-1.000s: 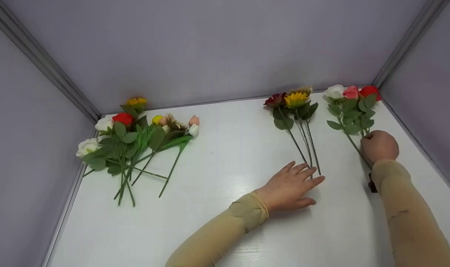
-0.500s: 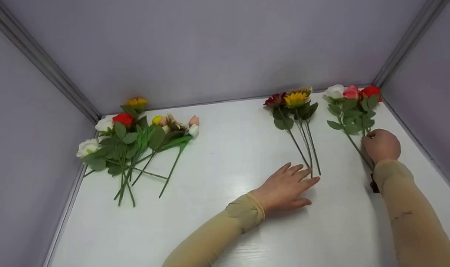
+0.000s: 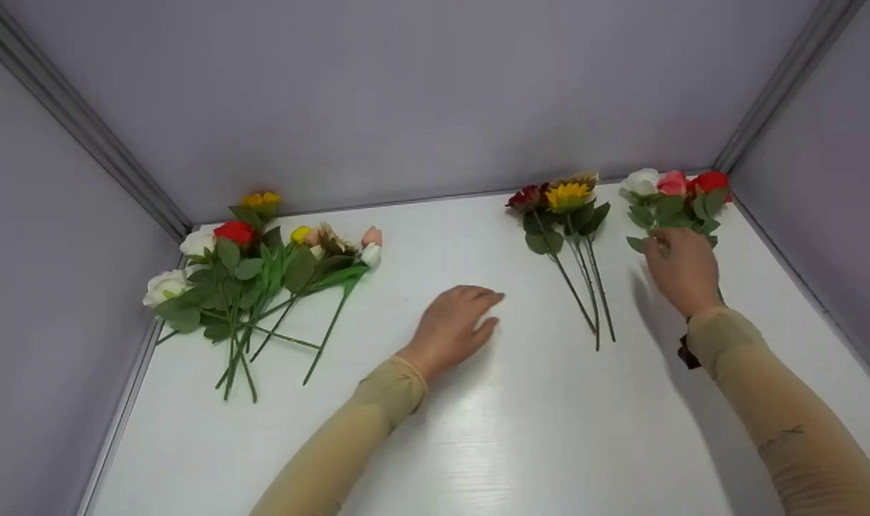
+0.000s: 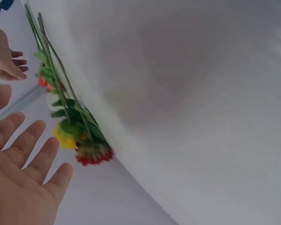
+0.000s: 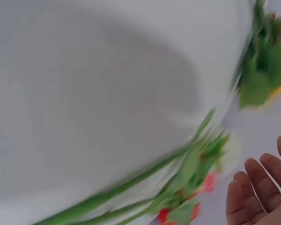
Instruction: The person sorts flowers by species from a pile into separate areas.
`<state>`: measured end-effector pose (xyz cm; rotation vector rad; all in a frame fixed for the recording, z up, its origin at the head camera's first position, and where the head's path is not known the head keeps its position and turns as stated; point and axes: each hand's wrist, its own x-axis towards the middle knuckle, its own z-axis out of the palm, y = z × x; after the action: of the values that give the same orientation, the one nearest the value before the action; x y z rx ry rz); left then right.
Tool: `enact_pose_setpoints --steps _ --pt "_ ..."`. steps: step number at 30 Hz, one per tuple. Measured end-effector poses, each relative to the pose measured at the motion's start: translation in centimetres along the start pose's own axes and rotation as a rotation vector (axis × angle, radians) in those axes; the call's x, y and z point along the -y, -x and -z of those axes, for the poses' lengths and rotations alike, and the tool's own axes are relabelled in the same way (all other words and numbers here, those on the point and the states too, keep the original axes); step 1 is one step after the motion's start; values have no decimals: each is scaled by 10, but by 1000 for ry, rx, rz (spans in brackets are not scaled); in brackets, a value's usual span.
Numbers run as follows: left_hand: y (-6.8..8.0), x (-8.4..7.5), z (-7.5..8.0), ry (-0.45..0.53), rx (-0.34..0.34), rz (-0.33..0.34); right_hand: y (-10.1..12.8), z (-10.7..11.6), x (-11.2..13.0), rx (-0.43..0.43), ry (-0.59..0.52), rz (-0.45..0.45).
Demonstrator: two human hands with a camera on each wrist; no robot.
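Note:
My left hand (image 3: 449, 330) hangs over the middle of the white table (image 3: 535, 451), fingers relaxed, holding nothing. To its right lie a dark red flower (image 3: 528, 198) and a sunflower (image 3: 569, 196), stems toward me. My right hand (image 3: 686, 272) is over the stems and lower leaves of the right-hand group, hiding most of the stems in the head view. That group has a white rose (image 3: 641, 183), a pink rose (image 3: 673, 184) and a red rose (image 3: 711, 185). In the right wrist view, the right fingers (image 5: 260, 185) are loosely bent and apart from the flowers.
At the left lies a loose pile with a large white rose (image 3: 166, 288), a red rose (image 3: 236, 232), another sunflower (image 3: 261, 201) and a white tulip (image 3: 371, 255), their stems crossing. Grey panels (image 3: 421, 93) wall the table at the back and both sides.
My left hand has moved left, away from the stem ends of the sunflower group. The right hand has let go of the rose stems and shifted up and left.

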<state>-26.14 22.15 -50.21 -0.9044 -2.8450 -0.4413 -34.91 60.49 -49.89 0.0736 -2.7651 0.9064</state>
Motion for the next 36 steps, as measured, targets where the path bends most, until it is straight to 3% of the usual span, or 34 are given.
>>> enact_pose_setpoints --steps 7,11,15,21,25,30,36 --pt "60 100 34 -36 -168 315 20 -49 82 126 -2 278" --pt "98 147 52 -42 -189 504 46 -82 130 303 -7 406" --pt "128 179 65 -22 -189 656 79 -113 176 478 15 551" --pt "148 198 78 -1 -153 770 116 -148 235 667 117 756" --pt "156 203 83 4 -156 864 129 -164 259 690 167 867" --pt "174 211 91 82 -204 1042 136 -174 267 658 195 939" --pt "195 218 101 263 -340 1229 136 -173 263 664 202 931"
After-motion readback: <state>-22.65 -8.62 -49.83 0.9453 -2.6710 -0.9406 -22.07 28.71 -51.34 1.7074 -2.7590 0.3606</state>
